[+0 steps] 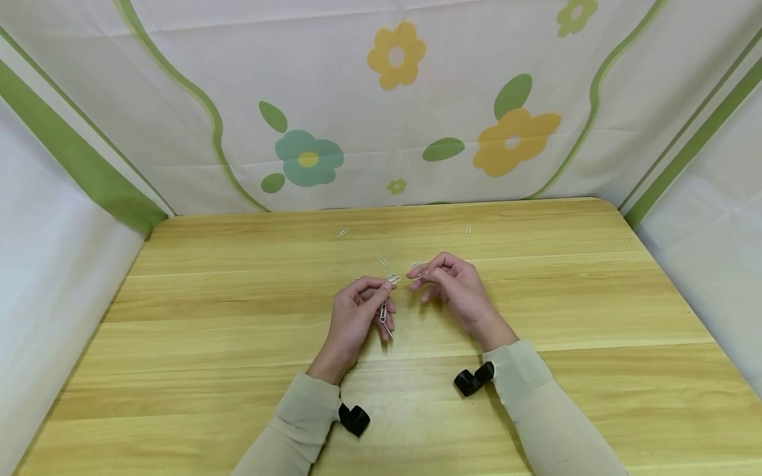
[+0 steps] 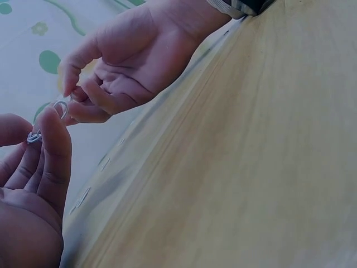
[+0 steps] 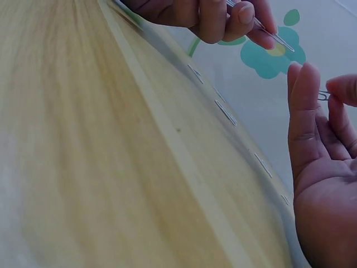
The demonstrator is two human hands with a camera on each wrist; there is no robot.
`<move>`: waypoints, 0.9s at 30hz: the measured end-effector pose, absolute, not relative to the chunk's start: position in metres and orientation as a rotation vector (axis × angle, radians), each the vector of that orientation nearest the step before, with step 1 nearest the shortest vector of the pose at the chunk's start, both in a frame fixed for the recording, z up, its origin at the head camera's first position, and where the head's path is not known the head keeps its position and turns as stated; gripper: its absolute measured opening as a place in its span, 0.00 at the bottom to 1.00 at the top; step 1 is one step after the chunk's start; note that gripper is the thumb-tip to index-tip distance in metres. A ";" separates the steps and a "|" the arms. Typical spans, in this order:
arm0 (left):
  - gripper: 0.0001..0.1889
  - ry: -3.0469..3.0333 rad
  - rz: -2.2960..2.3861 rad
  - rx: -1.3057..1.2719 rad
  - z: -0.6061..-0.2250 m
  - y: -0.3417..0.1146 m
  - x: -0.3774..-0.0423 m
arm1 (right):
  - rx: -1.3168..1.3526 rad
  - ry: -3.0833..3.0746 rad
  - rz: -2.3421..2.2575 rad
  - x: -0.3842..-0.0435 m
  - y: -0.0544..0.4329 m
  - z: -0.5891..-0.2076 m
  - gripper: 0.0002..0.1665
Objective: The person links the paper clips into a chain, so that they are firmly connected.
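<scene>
Between thumb and forefinger, my left hand (image 1: 350, 318) pinches a white paper clip (image 1: 393, 279). A short chain of linked paper clips (image 1: 383, 313) hangs from that grip, across the lower fingers. To the right, my right hand (image 1: 461, 294) pinches a single paper clip (image 1: 419, 276), its end showing between thumb and fingers in the right wrist view (image 3: 323, 96). The two hands face each other above the table, a small gap between their fingertips in the head view. Fingers partly hide both held clips.
Loose paper clips lie on the wooden table (image 1: 238, 370) beyond the hands: one at back left (image 1: 342, 233), one at back right (image 1: 467, 230), others nearer the fingers (image 1: 383, 262). A flowered white curtain (image 1: 357, 99) stands behind the table's far edge.
</scene>
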State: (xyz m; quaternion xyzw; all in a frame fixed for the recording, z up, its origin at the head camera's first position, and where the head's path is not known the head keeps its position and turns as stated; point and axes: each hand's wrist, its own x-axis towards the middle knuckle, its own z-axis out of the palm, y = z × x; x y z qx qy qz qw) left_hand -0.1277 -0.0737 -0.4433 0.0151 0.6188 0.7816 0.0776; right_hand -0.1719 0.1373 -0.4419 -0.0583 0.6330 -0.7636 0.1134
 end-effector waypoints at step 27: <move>0.10 1.914 2.315 0.044 -0.443 -0.069 -0.128 | -0.261 1.883 -2.203 -0.170 0.129 -0.445 0.07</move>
